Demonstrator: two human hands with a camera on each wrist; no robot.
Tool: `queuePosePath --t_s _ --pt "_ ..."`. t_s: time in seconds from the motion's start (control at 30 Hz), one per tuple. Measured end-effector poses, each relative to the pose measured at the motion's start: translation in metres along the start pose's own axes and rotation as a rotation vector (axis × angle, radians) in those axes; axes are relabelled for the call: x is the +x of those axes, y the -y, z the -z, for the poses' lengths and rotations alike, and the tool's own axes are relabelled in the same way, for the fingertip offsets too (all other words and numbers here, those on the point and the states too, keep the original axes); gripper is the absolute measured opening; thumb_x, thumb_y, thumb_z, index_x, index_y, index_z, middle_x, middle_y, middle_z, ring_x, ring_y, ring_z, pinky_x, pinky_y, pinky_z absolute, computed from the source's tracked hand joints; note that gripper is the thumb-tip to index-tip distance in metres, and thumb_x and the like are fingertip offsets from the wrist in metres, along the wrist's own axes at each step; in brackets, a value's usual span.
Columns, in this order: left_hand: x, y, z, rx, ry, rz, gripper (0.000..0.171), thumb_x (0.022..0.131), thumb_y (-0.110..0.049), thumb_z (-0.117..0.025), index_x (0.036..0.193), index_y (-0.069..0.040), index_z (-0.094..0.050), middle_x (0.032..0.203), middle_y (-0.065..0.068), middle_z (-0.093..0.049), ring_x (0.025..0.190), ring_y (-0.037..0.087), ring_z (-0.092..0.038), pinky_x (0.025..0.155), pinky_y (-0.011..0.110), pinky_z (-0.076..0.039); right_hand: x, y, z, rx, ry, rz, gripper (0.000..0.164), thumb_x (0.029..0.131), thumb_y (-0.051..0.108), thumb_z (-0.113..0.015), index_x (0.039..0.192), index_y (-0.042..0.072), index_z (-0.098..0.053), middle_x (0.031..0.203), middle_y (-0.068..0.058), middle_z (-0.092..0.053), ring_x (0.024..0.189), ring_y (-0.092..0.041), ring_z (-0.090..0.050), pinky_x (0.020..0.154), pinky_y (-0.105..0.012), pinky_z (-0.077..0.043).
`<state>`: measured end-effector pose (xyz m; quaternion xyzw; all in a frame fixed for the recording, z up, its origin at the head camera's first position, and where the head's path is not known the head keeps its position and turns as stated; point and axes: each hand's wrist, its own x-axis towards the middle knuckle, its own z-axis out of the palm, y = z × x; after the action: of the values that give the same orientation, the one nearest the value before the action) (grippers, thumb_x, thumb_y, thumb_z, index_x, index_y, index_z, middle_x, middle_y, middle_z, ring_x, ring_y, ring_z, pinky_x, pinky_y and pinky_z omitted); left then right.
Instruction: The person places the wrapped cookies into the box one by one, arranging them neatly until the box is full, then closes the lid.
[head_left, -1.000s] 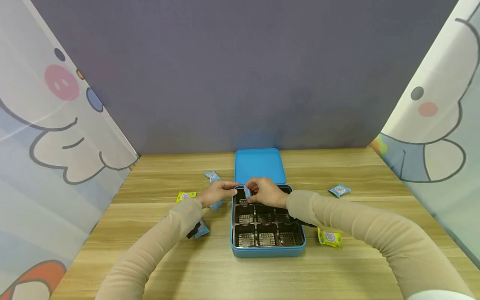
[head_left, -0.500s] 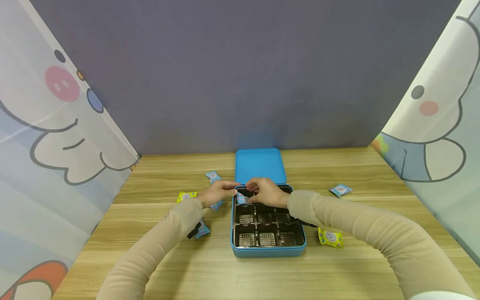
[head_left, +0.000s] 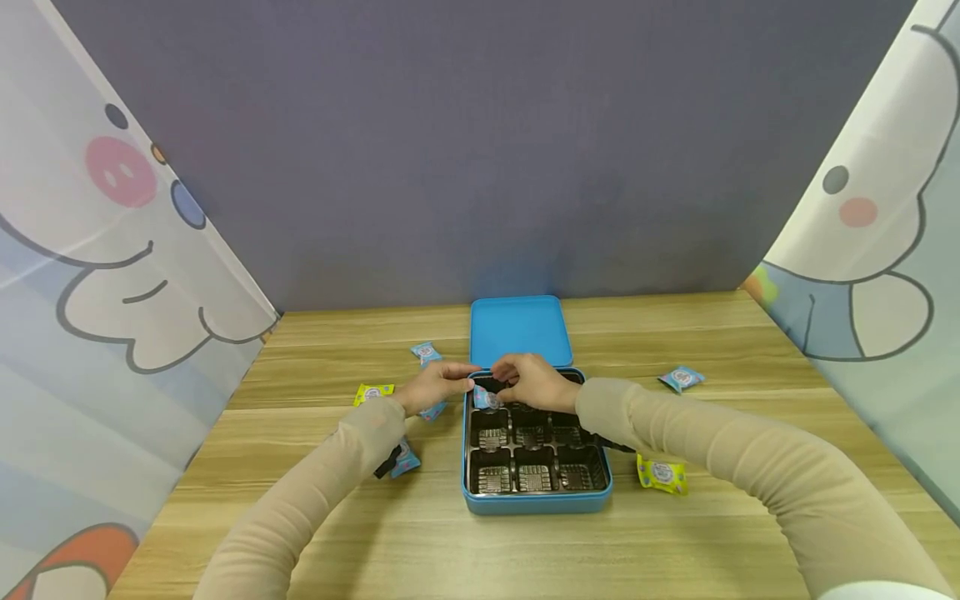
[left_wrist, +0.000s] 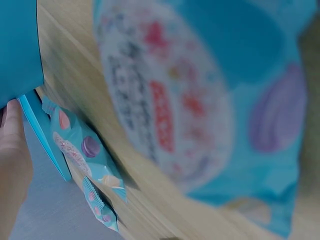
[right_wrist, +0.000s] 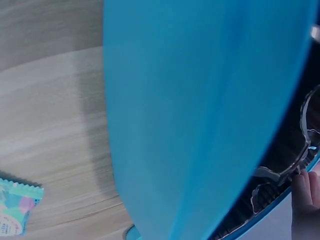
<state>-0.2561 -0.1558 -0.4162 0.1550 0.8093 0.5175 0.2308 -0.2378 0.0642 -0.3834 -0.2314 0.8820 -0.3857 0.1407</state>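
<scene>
In the head view a light-blue snack packet point(head_left: 486, 398) lies in the back-left compartment of the black divided tray point(head_left: 513, 450) inside the blue box point(head_left: 537, 504). My right hand point(head_left: 536, 385) reaches over the back of the tray, its thumb tip right at the packet's right end and its upper fingers apart from the thumb. My left hand point(head_left: 435, 385) rests at the box's back-left corner, fingers stretched along the rim. In the left wrist view its fingers point(left_wrist: 12, 127) touch the box edge; in the right wrist view fingertips point(right_wrist: 302, 187) show at the tray's far edge.
The blue lid point(head_left: 520, 329) lies behind the box. Blue packets point(head_left: 426, 352) and a yellow packet point(head_left: 372, 392) lie to the left, one blue packet point(head_left: 405, 460) beside the left wrist. On the right are another blue packet point(head_left: 681, 379) and a yellow packet point(head_left: 663, 475).
The blue packet, held upright between the right fingers a second ago, has tipped down to the left into the back-left compartment. Both hands have hardly moved.
</scene>
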Motion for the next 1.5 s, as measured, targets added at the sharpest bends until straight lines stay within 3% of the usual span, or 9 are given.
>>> queuePosePath --t_s 0.3,0.7,1.27,1.5 --pt "0.002 0.0 0.001 0.015 -0.008 -0.01 0.043 0.094 -0.025 -0.054 0.134 -0.012 -0.049 0.139 0.012 -0.043 0.125 0.03 -0.045 0.102 0.044 -0.041 -0.001 -0.001 0.006 0.005 0.006 0.02 0.039 0.083 0.01 -0.068 0.119 0.002 -0.056 0.114 -0.011 -0.061 0.107 -0.024 -0.057 0.093 -0.029 -0.047" --pt "0.002 0.002 0.003 0.021 -0.015 0.006 0.042 0.094 -0.025 -0.054 0.134 -0.013 -0.049 0.142 0.012 -0.04 0.128 0.031 -0.041 0.104 0.045 -0.038 -0.002 -0.004 0.016 0.095 -0.009 -0.004 0.042 0.085 0.012 -0.065 0.124 0.002 -0.053 0.12 -0.011 -0.059 0.112 -0.027 -0.055 0.093 -0.03 -0.047" --pt "0.001 0.004 0.004 0.018 -0.005 -0.018 0.044 0.094 -0.025 -0.053 0.134 -0.01 -0.047 0.142 0.014 -0.039 0.129 0.032 -0.04 0.104 0.043 -0.04 -0.015 -0.02 0.045 0.138 -0.057 0.101 0.039 0.085 0.01 -0.065 0.12 -0.004 -0.054 0.12 -0.021 -0.056 0.111 -0.034 -0.053 0.095 -0.033 -0.046" --pt "0.002 0.005 0.007 0.012 0.011 -0.027 0.046 0.093 -0.025 -0.054 0.135 -0.009 -0.046 0.143 0.015 -0.038 0.129 0.034 -0.039 0.103 0.042 -0.04 -0.018 -0.023 0.056 0.152 -0.068 0.088 0.04 0.084 0.011 -0.066 0.121 0.0 -0.055 0.119 -0.02 -0.057 0.111 -0.033 -0.055 0.094 -0.032 -0.048"
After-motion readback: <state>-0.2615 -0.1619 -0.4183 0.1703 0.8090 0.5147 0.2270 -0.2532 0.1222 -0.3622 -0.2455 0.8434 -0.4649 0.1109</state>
